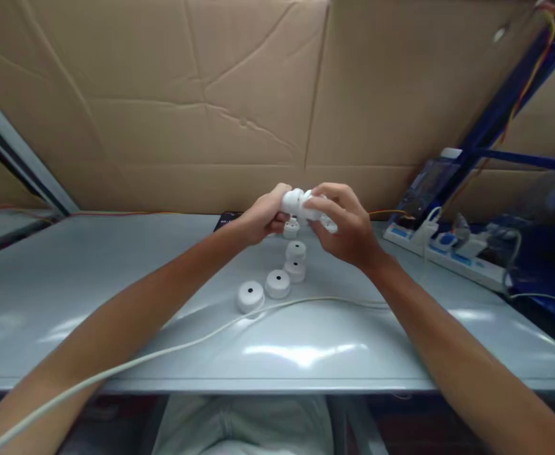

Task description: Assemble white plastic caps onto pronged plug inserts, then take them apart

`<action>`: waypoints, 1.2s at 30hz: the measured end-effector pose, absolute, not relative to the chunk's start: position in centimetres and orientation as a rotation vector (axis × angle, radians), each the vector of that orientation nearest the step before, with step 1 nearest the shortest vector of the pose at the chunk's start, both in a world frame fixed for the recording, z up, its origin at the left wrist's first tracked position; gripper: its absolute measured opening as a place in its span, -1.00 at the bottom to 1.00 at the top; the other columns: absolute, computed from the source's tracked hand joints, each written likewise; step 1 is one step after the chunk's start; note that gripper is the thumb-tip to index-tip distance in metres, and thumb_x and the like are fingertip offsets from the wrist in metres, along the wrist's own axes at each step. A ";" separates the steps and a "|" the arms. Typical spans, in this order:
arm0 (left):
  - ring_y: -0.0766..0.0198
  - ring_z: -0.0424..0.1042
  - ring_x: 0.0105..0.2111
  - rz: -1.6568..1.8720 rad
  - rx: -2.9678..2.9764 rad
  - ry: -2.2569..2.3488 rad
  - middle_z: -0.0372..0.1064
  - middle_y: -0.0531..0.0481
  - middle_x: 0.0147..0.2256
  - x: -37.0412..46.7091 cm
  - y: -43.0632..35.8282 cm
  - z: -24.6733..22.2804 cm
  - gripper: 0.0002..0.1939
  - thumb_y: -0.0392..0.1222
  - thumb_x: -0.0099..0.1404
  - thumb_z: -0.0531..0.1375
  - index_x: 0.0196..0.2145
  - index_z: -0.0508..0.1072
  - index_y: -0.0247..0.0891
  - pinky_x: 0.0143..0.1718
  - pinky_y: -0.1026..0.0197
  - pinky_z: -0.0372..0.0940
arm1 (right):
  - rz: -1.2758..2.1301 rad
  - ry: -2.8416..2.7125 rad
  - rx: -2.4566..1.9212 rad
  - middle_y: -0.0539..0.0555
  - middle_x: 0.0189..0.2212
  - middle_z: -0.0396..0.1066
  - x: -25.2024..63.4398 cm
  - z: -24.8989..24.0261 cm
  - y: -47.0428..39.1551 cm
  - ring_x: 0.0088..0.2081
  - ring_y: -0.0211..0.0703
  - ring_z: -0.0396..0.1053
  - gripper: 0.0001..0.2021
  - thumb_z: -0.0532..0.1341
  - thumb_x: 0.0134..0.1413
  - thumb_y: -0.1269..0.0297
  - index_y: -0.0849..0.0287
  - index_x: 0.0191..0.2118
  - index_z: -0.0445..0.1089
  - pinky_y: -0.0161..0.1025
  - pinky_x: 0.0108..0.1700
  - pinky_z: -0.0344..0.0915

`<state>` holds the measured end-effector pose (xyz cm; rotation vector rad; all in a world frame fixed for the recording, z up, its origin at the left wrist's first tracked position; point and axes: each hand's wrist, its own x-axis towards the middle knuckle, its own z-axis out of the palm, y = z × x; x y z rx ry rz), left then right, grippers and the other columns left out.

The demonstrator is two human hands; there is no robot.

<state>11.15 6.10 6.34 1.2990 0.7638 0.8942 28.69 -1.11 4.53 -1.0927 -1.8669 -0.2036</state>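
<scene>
My left hand [268, 213] is closed around a white rounded piece [291, 201] above the back of the grey table. Touching it, a second white piece [311, 205] is held in the curled fingers of my right hand [344, 221]. Whether the two pieces are joined cannot be made out. Below my hands, several white round caps with a black dot stand on the table, the nearest cap [250, 297] at the front left of the group. Behind them are a white part with prongs [291, 227] and another white part [327, 222], partly hidden by my right hand.
A white cable [201, 338] crosses the table in front of the caps and over my left forearm. A power strip [452, 256] with plugs lies at the right. Cardboard [201, 114] walls the back. A black flat object [227, 219] lies behind my left wrist.
</scene>
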 end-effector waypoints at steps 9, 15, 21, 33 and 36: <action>0.30 0.42 -0.34 0.899 1.345 0.740 0.40 0.01 -0.36 7.8 8.8 6.5 -0.89 -0.27 -0.01 0.19 -0.44 0.34 -0.22 -0.17 0.22 0.42 | -0.141 -2.237 -1.352 0.22 0.01 0.47 31.6 1.6 1.7 0.03 0.15 0.41 -0.53 0.24 0.01 0.40 0.13 0.10 0.50 0.06 0.13 0.34; 0.09 0.48 -0.19 0.707 2.018 1.260 0.47 -0.01 -0.25 5.6 10.3 6.9 -0.65 -0.24 -0.17 0.36 -0.35 0.43 -0.22 -0.20 0.16 0.36 | 0.060 -2.293 -1.473 0.26 0.03 0.55 32.0 0.1 2.3 -0.10 0.14 0.51 -0.51 0.26 0.04 0.33 0.22 0.14 0.47 0.00 -0.01 0.40; -0.08 0.50 -0.07 0.433 2.432 1.649 0.54 -0.17 -0.06 3.9 12.2 5.9 -0.45 0.01 -0.06 0.44 -0.10 0.50 -0.23 -0.12 0.10 0.35 | 0.005 -2.368 -1.474 0.19 -0.08 0.57 32.0 0.0 2.4 -0.09 0.11 0.50 -0.66 0.24 0.07 0.35 0.15 -0.01 0.53 -0.04 -0.01 0.38; 0.02 0.50 -0.09 0.526 2.409 1.606 0.54 -0.14 -0.06 4.4 15.1 2.7 -0.56 -0.06 0.05 0.38 -0.11 0.49 -0.22 -0.13 0.16 0.34 | 0.018 -2.397 -1.464 0.21 -0.07 0.52 31.6 -0.1 2.1 -0.06 0.11 0.45 -0.64 0.20 0.07 0.39 0.15 0.02 0.49 -0.01 0.01 0.36; 0.03 0.50 -0.16 0.518 2.388 1.629 0.55 -0.11 -0.14 4.3 15.0 2.7 -0.62 -0.04 0.04 0.38 -0.20 0.48 -0.21 -0.20 0.17 0.33 | 0.024 -2.382 -1.462 0.21 -0.07 0.51 31.6 -0.2 2.2 -0.05 0.13 0.45 -0.64 0.20 0.08 0.37 0.15 0.03 0.48 0.00 0.01 0.36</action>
